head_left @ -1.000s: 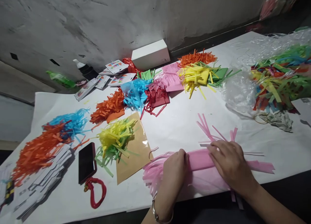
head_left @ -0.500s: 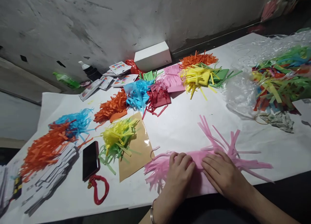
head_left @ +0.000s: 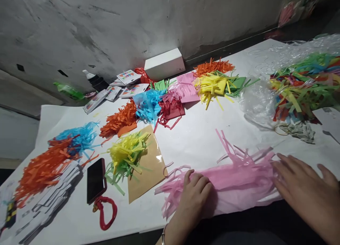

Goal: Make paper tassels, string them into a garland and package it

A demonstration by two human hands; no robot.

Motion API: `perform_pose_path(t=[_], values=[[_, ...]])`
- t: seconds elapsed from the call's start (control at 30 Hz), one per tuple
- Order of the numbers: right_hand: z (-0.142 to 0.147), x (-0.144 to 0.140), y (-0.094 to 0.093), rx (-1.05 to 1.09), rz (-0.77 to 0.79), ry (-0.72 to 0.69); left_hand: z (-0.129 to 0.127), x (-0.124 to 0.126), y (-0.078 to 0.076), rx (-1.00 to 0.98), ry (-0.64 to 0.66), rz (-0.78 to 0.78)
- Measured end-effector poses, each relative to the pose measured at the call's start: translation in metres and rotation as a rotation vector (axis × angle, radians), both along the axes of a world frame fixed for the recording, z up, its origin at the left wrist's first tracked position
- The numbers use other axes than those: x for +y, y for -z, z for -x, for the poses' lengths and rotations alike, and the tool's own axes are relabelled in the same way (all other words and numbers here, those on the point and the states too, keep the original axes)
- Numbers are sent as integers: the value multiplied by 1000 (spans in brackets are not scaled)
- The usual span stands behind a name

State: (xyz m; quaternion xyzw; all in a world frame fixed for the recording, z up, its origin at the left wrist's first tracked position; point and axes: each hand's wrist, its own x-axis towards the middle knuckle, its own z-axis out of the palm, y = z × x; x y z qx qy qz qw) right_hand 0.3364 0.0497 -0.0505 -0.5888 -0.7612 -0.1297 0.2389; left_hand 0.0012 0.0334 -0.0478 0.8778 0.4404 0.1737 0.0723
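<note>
Pink fringed tissue paper (head_left: 239,177) lies stretched along the front edge of the white-covered table, with cut strips at its left end and along its far side. My left hand (head_left: 195,197) rests on the left part of this sheet, palm down, fingers laid over it and slightly bent. At the right end of the paper is my right hand (head_left: 305,188), fingers stretched out and thumb apart, its fingertips at or just over the paper's edge. Whether they touch it is hard to tell.
Left of the paper lie a brown envelope (head_left: 152,177) under a yellow tassel (head_left: 127,146), and a phone (head_left: 95,181) with a red strap. Orange tassels (head_left: 42,163) lie far left. A white box (head_left: 164,64) stands by the wall; clear plastic (head_left: 259,100) sits at right.
My right hand has slid to the right along the pink paper, from its middle to its right end, and its fingers are more spread. The left hand stays on the left part.
</note>
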Motion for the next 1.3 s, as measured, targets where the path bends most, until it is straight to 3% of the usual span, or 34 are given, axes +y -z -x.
perform_pose_path(t=[0.1, 0.17, 0.23, 0.33, 0.43, 0.6, 0.7, 0.83, 0.97, 1.03, 1.17, 1.3], values=[[-1, -7, -26, -103, -51, 71, -1, 0, 1, -27, -11, -7], [22, -11, -37, -61, -48, -152, -3, 0, 1, -49, -16, -16], [58, -11, -38, -31, -19, -508, -6, 0, 1, -85, -22, -32], [102, -8, -23, 71, -25, -620, -9, -3, 0, -140, 0, -62], [110, -6, -3, 140, -24, -627, -8, -8, 2, -138, 17, -44], [87, -12, 12, 186, 55, -618, -5, -10, 11, -103, -46, 12], [89, -13, 13, 264, 121, -453, -9, -5, 11, -66, -154, 54], [101, -6, 10, 213, 162, -197, -21, 6, 3, 83, -380, 62], [106, 3, 6, 209, 147, -105, -31, 14, -3, 195, -477, 49], [106, 3, 5, 228, 129, -169, -32, 15, -4, 199, -473, 48], [109, -2, 9, 232, 141, -472, -28, 13, -5, 145, -443, 37], [110, -3, 11, 307, 127, -502, -20, 8, -7, 46, -383, 64]])
